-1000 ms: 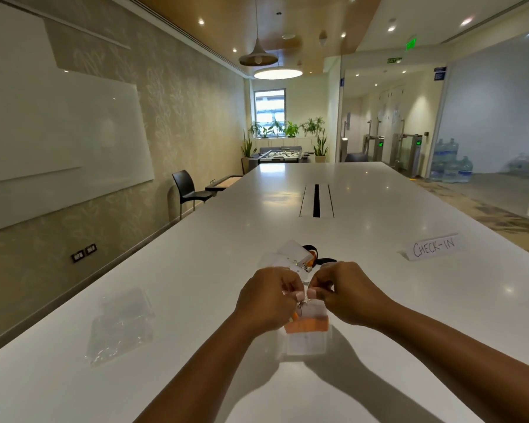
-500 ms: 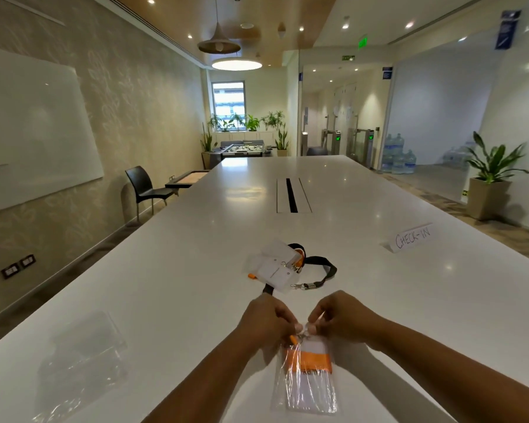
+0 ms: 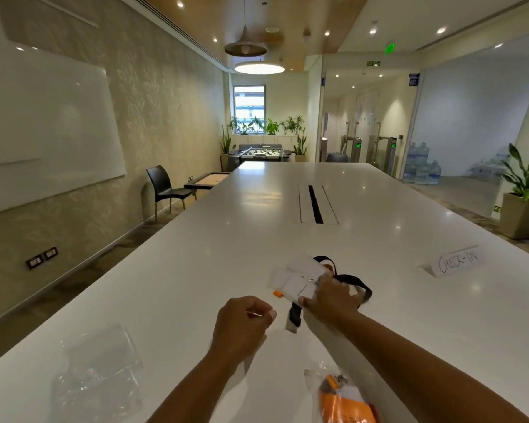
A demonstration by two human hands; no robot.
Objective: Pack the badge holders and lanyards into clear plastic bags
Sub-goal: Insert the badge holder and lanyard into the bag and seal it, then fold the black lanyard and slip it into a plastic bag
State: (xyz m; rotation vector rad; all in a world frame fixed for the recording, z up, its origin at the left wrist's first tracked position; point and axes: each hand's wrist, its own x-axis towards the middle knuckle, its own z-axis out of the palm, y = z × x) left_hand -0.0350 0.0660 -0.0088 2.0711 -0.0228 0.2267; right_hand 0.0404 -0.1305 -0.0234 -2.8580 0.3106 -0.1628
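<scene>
Where the white table (image 3: 196, 285) meets the left wall side, a whiteboard (image 3: 46, 129) hangs above two wall sockets (image 3: 42, 257).

- Empty clear plastic bags (image 3: 98, 370): a flat, loose stack on the table's near left, well apart from both hands.
- Black chair (image 3: 165, 186) against the wall, further back.
- Left hand (image 3: 245, 325): hovers over the table near centre, fingers curled in toward the palm, thumb tip against the index finger. A thin pale sliver shows at the fingertips; cannot tell whether anything is pinched there.
- Badge holders (image 3: 300, 282): small overlapping pile of white cards lying on the table just beyond the left hand, an orange tab at the near edge.
- Right hand (image 3: 333, 297): reaches across onto the pile, thumb under the near edge of the top holder, fingers closed over its right side, pinching it.
- Black lanyard (image 3: 356, 283): loops out from under the right hand; one strap end trails toward the viewer beside the wrist.
- Packed bag (image 3: 345, 398): at the bottom edge under the right forearm, clear plastic with orange and white contents, lying flat.
- Folded "CHECK-IN" card (image 3: 458, 261) stands on the right.
- Potted plant (image 3: 526, 190) on the floor, far right.
</scene>
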